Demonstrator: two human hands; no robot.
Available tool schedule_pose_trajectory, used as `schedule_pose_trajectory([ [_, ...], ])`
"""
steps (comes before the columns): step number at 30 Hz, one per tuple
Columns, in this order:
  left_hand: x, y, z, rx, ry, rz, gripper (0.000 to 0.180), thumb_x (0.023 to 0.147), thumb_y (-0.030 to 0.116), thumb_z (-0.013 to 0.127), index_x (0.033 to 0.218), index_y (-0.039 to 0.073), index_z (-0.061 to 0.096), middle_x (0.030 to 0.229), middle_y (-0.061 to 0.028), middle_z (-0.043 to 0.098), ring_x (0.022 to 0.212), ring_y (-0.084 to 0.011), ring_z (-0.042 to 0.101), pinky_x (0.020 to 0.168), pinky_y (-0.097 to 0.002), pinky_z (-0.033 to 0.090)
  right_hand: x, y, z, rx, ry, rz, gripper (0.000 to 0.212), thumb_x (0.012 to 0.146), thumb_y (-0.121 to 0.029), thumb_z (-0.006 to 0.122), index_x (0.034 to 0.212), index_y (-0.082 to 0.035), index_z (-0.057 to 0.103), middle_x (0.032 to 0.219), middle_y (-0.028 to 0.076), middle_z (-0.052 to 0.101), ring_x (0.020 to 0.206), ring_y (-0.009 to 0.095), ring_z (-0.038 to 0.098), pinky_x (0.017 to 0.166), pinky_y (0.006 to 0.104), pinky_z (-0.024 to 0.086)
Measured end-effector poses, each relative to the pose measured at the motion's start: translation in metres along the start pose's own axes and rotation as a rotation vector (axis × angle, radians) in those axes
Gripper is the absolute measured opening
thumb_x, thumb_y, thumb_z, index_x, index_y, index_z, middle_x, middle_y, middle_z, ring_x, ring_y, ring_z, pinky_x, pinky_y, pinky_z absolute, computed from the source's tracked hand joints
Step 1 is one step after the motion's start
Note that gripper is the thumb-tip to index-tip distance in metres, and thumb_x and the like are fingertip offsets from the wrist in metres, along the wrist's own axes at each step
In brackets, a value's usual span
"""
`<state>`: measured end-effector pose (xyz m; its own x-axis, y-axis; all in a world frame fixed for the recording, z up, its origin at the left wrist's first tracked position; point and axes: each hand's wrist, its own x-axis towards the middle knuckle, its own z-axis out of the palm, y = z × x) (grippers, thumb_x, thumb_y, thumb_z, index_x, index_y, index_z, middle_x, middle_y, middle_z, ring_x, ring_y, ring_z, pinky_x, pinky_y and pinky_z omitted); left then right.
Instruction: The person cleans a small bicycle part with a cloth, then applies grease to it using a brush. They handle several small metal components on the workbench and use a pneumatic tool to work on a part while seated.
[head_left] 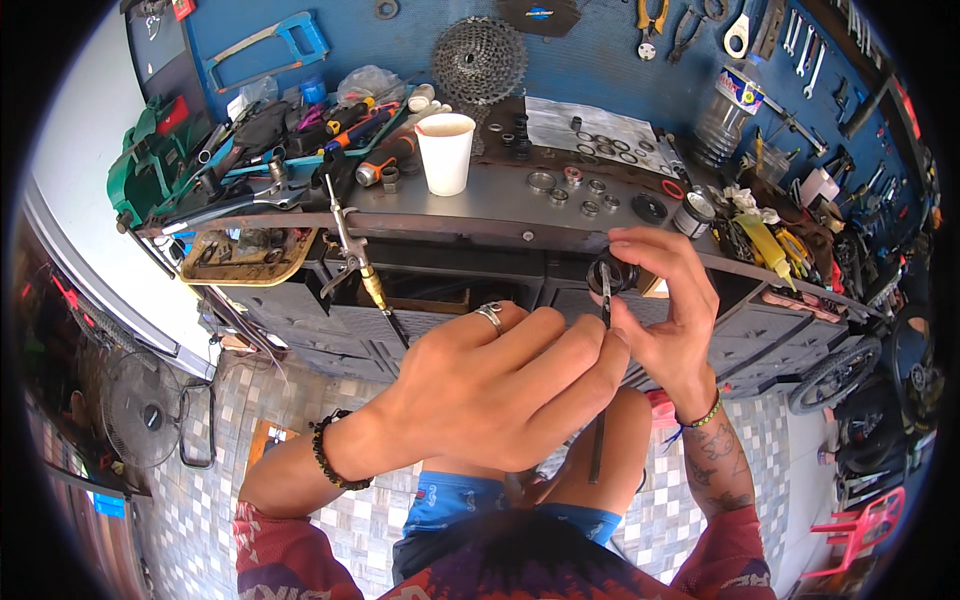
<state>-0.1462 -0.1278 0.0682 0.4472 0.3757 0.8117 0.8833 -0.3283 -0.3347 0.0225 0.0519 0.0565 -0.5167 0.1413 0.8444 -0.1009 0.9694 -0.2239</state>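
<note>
Cluttered workbench (pixel 480 205), white cup (pixel 445 150), bearings (pixel 575 190)

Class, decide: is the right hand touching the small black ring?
Touching. The head view shows the right hand pinching the small black ring between its fingers.

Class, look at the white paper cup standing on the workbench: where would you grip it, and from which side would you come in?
Grip the white paper cup around its mid wall, coming from the front, the person's side. It stands upright with its mouth open, so pinching the rim could crush it. Tools crowd its left and bearings lie to its right; the front is freer.
</note>
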Motion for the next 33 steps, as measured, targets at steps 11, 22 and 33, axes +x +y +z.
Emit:
schedule_pose_trajectory([
  [11,0.018,-0.014,0.008,-0.202,0.073,-0.203,0.021,0.085,0.015,0.079,0.104,0.006,0.073,0.091,-0.0032,0.068,0.070,-0.0203,0.067,0.056,-0.0326,0.049,-0.001,0.001,0.001,-0.039,-0.004,-0.040,0.050,0.076,0.006,0.086,0.123,-0.004,0.074,0.130,0.016,0.075,0.117,0.033,0.075,0.099,0.0410,0.061],
  [22,0.020,-0.019,0.020,-0.691,0.198,-0.808,0.014,0.100,0.012,0.082,0.101,-0.002,0.078,0.080,-0.0105,0.074,0.066,-0.0159,0.070,0.058,-0.0302,0.052,-0.008,0.002,0.003,-0.019,0.010,-0.005,0.047,0.078,0.003,0.089,0.122,-0.003,0.073,0.128,0.016,0.075,0.115,0.030,0.073,0.098,0.0404,0.058],
  [33,0.010,-0.014,0.024,-0.593,0.254,-0.698,0.014,0.099,0.007,0.084,0.108,-0.003,0.082,0.095,-0.0110,0.084,0.076,-0.0109,0.076,0.066,-0.0230,0.060,-0.008,0.001,0.001,-0.056,-0.015,-0.011,0.050,0.077,0.004,0.087,0.125,-0.003,0.076,0.131,0.016,0.074,0.116,0.032,0.075,0.098,0.0397,0.061],
])
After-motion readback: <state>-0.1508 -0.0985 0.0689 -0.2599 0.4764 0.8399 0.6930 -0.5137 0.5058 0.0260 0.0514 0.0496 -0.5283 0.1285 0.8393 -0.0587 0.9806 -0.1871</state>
